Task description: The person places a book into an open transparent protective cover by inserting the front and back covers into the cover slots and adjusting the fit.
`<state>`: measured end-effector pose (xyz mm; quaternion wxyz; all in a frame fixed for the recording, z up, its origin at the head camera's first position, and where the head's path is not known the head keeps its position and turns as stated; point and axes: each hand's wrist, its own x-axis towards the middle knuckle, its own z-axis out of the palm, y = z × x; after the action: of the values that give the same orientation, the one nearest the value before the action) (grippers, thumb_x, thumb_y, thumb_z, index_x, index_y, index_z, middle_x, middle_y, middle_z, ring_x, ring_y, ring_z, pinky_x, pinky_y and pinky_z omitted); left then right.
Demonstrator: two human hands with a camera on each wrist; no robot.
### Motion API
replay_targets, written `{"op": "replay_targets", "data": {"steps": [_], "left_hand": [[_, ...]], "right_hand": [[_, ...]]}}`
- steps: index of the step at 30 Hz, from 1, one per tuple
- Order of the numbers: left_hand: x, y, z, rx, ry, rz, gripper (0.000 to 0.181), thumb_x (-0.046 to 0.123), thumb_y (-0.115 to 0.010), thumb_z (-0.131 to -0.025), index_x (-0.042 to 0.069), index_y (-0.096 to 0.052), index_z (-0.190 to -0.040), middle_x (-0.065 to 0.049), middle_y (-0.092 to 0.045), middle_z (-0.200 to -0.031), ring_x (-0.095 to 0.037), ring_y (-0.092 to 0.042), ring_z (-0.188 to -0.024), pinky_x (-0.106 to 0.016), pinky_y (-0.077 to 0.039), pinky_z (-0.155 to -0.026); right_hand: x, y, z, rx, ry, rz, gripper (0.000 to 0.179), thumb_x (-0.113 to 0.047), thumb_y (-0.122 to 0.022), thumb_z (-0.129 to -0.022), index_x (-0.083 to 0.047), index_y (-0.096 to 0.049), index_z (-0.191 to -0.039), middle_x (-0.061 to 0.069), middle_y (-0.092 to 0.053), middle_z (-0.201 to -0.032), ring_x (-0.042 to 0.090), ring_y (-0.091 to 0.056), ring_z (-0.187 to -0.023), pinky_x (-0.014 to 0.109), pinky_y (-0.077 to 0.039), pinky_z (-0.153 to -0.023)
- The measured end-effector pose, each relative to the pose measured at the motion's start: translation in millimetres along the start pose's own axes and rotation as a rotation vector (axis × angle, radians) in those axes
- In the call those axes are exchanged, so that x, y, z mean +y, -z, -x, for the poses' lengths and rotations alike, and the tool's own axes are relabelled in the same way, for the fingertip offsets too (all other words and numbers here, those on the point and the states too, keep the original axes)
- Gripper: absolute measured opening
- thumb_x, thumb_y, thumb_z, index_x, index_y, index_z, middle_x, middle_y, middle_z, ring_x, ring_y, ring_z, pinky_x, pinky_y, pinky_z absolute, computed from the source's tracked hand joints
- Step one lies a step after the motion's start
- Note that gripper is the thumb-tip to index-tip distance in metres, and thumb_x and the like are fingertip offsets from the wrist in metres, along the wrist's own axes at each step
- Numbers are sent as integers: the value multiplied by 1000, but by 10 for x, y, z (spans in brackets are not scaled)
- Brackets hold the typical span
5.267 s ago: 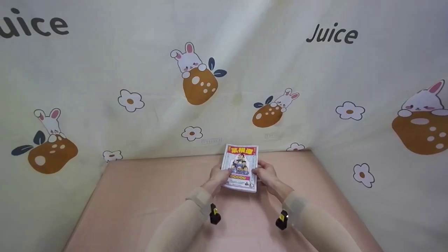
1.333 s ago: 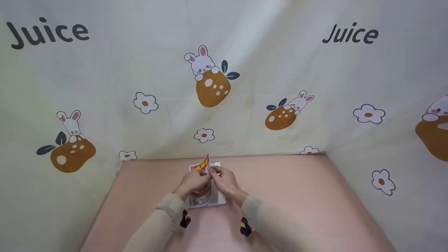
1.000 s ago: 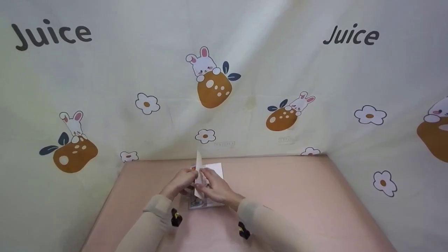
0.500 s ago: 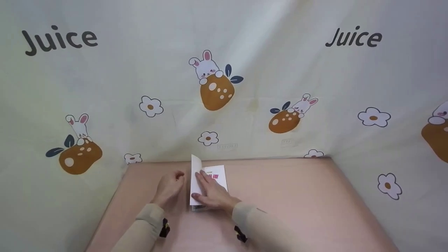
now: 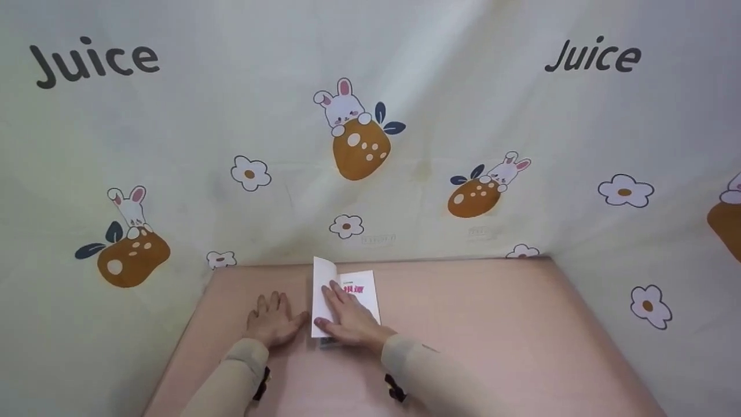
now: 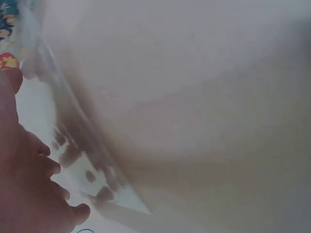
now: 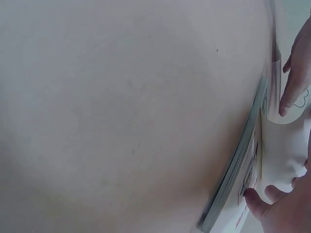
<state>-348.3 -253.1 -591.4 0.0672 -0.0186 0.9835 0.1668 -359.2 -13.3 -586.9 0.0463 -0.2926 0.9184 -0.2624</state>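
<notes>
A small paperback book (image 5: 362,307) lies on the pink table surface, its front cover (image 5: 322,298) turned over to the left and partly raised. Pink printed characters show on the page beneath. My right hand (image 5: 350,315) lies across the crease, fingers extended, pressing the turned cover and the page. Left of the book, my left hand (image 5: 274,321) rests on the table with fingers spread, its thumb close to the cover's edge. In the right wrist view the book's thick page block (image 7: 238,160) shows beside my right fingertips. A colourful printed patch (image 6: 7,29) appears above my left hand in the left wrist view.
Behind the table (image 5: 492,330) hangs a pale cloth (image 5: 417,87) printed with rabbits, orange fruit, flowers and "Juice". It also runs along both sides. A small dark device (image 5: 263,385) sits at my left wrist, another dark device (image 5: 395,388) at my right.
The book came down from both hands' grip onto the table and its cover was turned leftward. My left hand let go of it and spread flat; my right hand stayed pressing the crease.
</notes>
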Motion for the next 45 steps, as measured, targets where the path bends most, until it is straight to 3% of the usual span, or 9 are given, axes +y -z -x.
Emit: {"op": "replay_targets", "data": {"steps": [5,12,17,24,29,37,45], "left_hand": [[-33,-20,46,-37,13,10,102,65,-47,-111,-11,-21,-173,-36,-10,-184,-65,-3,-170,-81,-12,-136],[-42,55,69,-39,-10,-12,82,47,-42,-116,-7,-24,-174,-32,-14,-185,-63,-9,-171,-80,-15,-136],[-74,47,46,-7,-7,-24,72,37,-41,-117,-5,-29,-173,-31,-21,-184,-63,-14,-170,-80,-18,-136],[-100,7,-21,65,6,-14,61,29,-37,-117,-3,-41,-169,-29,-33,-181,-60,-24,-168,-81,-26,-132],[-108,-19,-74,85,44,55,60,31,-30,-119,-3,-45,-167,-33,-30,-181,-60,-25,-168,-82,-28,-131],[-71,2,-100,165,109,251,62,31,-27,-120,-5,-42,-168,-41,-16,-181,-59,-23,-169,-78,-29,-133],[-34,6,-106,190,136,286,62,30,-30,-119,-6,-40,-169,-43,-16,-180,-59,-22,-170,-74,-29,-135]], "right_hand": [[-17,-43,-1,-6,9,33,85,-66,-43,-113,-20,-23,-181,10,-16,-191,46,-34,-170,62,-38,-136],[-23,-106,-14,-2,-4,62,88,-66,-43,-112,-16,-21,-181,9,-16,-191,43,-30,-172,67,-38,-134],[-54,-147,-30,-2,-41,48,93,-68,-44,-110,-13,-19,-181,7,-16,-191,43,-25,-175,68,-34,-136],[-113,-198,-54,-28,-54,126,91,-68,-42,-111,-13,-24,-180,7,-17,-191,43,-18,-177,66,-31,-138],[-240,-192,-88,-83,-65,174,87,-64,-43,-111,-13,-25,-180,6,-16,-192,41,-14,-178,65,-31,-139],[-348,-182,-165,-116,-65,246,85,-61,-44,-110,-13,-29,-178,6,-19,-191,42,-16,-177,60,-34,-139],[-365,-200,-168,-96,-82,258,84,-56,-51,-107,-10,-34,-176,8,-23,-190,42,-20,-176,59,-37,-137]]}}
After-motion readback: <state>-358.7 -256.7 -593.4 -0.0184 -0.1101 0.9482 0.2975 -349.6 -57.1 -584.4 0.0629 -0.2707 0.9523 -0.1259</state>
